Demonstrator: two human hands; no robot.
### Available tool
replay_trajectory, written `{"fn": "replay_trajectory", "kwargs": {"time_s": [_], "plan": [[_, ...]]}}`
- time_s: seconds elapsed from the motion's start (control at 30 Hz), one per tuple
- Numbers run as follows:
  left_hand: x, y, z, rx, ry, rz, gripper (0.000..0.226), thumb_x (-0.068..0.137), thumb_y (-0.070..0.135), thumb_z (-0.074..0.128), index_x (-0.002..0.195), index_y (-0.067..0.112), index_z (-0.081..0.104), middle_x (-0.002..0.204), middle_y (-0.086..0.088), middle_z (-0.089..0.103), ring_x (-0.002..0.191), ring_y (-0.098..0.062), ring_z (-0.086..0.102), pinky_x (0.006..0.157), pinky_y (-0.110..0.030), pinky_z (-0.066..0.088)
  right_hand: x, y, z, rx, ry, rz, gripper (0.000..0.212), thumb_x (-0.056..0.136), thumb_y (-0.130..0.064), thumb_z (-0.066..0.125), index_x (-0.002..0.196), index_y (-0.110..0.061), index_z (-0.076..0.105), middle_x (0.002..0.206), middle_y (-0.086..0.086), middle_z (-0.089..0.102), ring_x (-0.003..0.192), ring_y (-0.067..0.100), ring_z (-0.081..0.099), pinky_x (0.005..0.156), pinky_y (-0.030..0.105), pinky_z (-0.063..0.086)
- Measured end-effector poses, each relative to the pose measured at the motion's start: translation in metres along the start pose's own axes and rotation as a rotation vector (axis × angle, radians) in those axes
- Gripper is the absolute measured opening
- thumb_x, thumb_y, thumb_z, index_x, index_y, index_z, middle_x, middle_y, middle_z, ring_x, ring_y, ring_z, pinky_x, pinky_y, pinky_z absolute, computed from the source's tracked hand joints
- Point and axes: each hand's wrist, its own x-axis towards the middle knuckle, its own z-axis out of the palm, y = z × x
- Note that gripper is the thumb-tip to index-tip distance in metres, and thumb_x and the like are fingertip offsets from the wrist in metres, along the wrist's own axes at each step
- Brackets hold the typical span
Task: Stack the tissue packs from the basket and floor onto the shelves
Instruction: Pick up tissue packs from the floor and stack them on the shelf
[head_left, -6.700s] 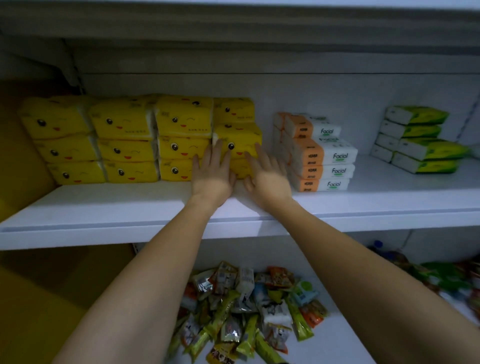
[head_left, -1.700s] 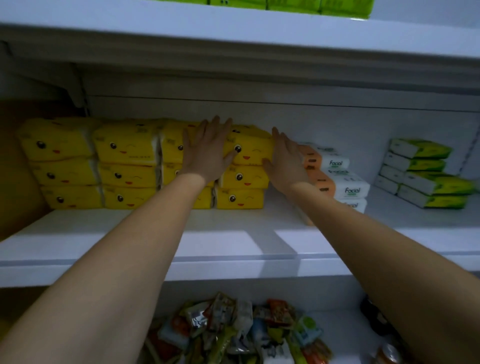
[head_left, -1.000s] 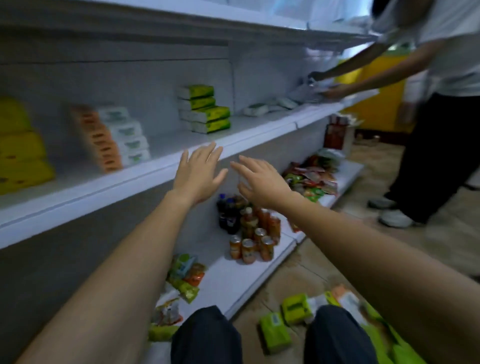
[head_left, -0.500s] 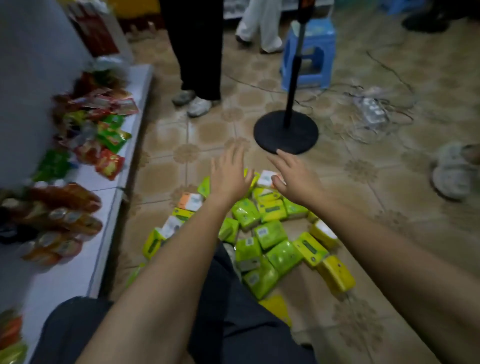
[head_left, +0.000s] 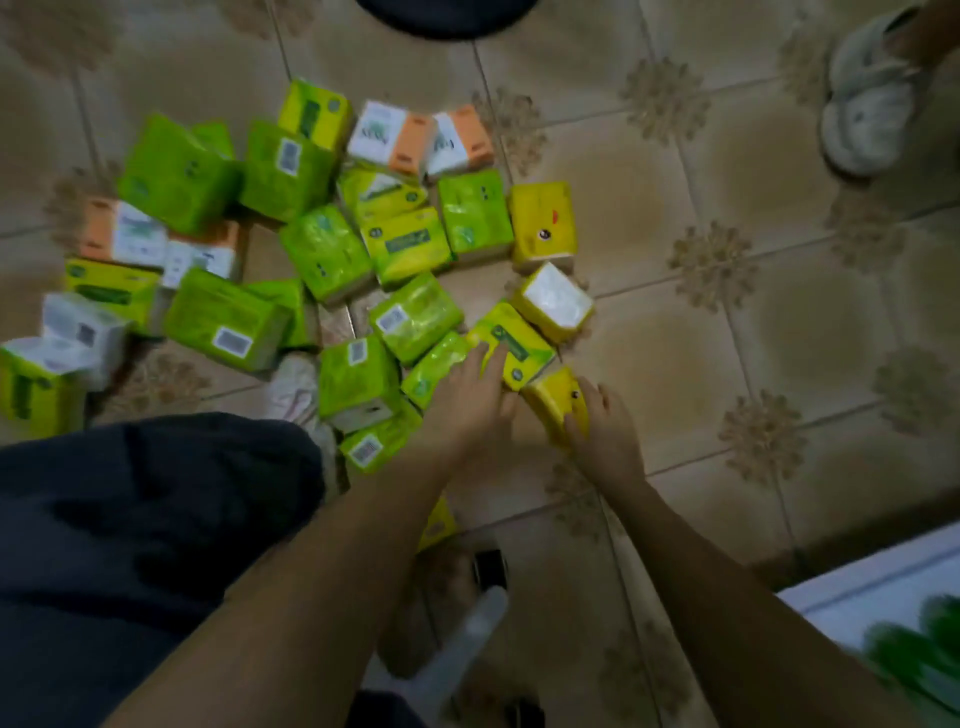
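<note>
The right hand curled its fingers over a soft yellow plastic-wrapped tissue pack lying on the patterned beige tile floor, at the near edge of the scattered heap of packs. The left hand lay flat, fingers straight, on a lime-green wrapped tissue pack just beside it. The 1-handed hold looked shallow (the film seemed slick, the pack squashy), so the pack could slip on lifting or drag its neighbours askew.
</note>
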Motion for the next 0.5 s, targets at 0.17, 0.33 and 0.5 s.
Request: {"fn": "replay_trajectory", "kwargs": {"time_s": [0.17,0.33,0.5], "plan": [[0.043,0.006,0.052,0.04,-0.274,0.099,0.069,0.096,0.035,0.041,0.15,0.014,0.002,0.157,-0.011,0.005,0.14,-0.031,0.023,0.111,-0.039,0.026,0.008,0.031,0.022,0.005,-0.054,0.184,0.055,0.092,-0.025,0.047,0.144,-0.014,0.031,0.146,0.021,0.03,0.129,0.038,0.035,0.103,0.043,0.032],[0.075,0.018,0.076,-0.015,-0.523,0.071,0.08,0.094,0.036,0.048,0.149,0.017,-0.007,0.157,-0.009,-0.013,0.143,-0.035,0.013,0.115,-0.041,0.02,0.02,0.043,0.034,0.231,-0.064,0.395,0.059,0.097,-0.027,0.045,0.147,-0.011,0.02,0.15,0.016,0.024,0.134,0.032,0.03,0.1,0.035,0.033],[0.084,0.015,0.078,-0.275,-0.63,-0.042,0.085,0.094,0.032,0.051,0.148,0.012,-0.012,0.155,-0.015,-0.014,0.145,-0.031,0.0,0.116,-0.038,0.014,0.034,0.029,0.041,0.479,-0.017,0.633,0.055,0.097,-0.027,0.045,0.146,-0.013,0.024,0.149,0.012,0.033,0.133,0.029,0.035,0.098,0.031,0.033]]}}
